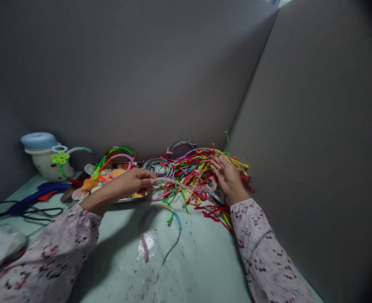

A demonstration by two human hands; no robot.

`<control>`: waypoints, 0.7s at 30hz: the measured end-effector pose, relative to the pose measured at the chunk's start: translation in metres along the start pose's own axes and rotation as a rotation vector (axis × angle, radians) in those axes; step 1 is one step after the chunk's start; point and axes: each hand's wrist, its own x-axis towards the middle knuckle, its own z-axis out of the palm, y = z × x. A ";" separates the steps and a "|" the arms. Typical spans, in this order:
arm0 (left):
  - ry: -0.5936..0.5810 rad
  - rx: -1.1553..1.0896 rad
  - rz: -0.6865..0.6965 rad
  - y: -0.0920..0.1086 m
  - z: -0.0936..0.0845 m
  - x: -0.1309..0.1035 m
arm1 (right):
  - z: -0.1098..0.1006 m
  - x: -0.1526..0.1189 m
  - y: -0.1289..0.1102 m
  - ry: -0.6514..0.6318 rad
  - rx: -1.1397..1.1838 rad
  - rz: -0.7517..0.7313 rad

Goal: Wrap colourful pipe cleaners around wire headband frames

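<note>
My left hand pinches one end of a pale pink pipe cleaner, which stretches right toward a tangled heap of pipe cleaners in red, green, yellow and pink. At the heap's right side is my right hand, its fingers extended and apart, with nothing plainly gripped. On the table in front of both hands lies a headband, wrapped in pink, yellow and blue along most of its curve, with bare metal at the right end. A small green twist sits on its inner side.
Behind my left arm, a metal tray holds felt-like pieces and wrapped headbands. Bare wire hoops lie beside the heap. A blue glue gun, a lidded cup and a plastic bag are left. Grey partitions enclose the table.
</note>
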 end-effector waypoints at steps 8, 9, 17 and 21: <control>0.091 -0.069 0.002 0.005 -0.013 -0.005 | 0.009 0.041 -0.003 -0.073 -0.179 -0.045; 0.105 -0.076 -0.010 0.007 -0.012 -0.005 | 0.012 0.048 -0.003 -0.071 -0.240 -0.045; 0.167 -0.076 -0.057 0.012 -0.009 -0.006 | 0.008 0.089 0.004 0.013 -0.406 -0.090; 0.180 -0.116 -0.064 0.010 -0.008 -0.004 | 0.000 0.074 -0.004 0.043 -0.477 -0.199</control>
